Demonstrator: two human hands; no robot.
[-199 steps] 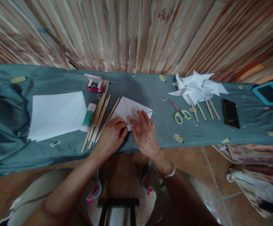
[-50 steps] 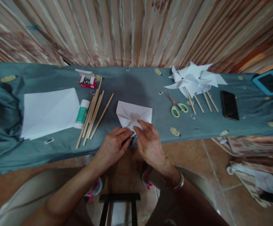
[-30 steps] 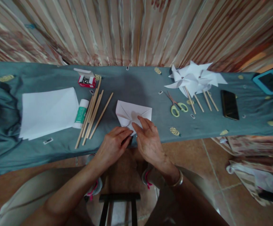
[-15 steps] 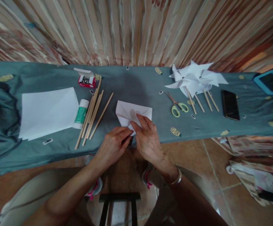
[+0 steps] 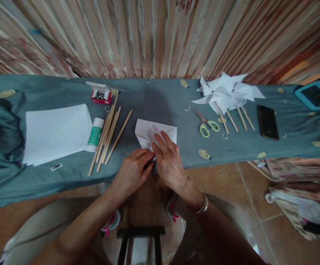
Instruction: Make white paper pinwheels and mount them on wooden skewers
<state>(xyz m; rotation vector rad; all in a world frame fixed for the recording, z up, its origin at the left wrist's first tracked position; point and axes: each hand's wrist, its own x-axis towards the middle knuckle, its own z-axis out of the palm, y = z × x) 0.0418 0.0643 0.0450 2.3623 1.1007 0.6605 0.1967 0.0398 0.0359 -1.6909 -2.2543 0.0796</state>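
A folded sheet of white paper (image 5: 155,129) lies at the middle of the table, creases running in from its corners. Its near part is hidden beneath my hands. My left hand (image 5: 134,164) pinches the paper's near edge between thumb and fingers. Across the sheet's lower right, my right hand (image 5: 168,159) rests with fingers stretched out, pressing on the paper. Left of the paper lie several thin wooden sticks (image 5: 110,133), with a green and white glue stick (image 5: 94,134) beside them. Green-handled scissors (image 5: 206,124) lie to the right with their blades apart.
A stack of white paper (image 5: 56,134) lies at left, below an opened red box (image 5: 101,96) of small metal pieces. White paper pinwheels (image 5: 227,92) on sticks lie at right, then a black phone (image 5: 268,122) and a blue-framed device (image 5: 317,95). A stool (image 5: 140,232) stands below.
My right hand has shifted slightly up and left over the paper, its fingers more spread. My left hand stays at the near edge. The view has shifted slightly.
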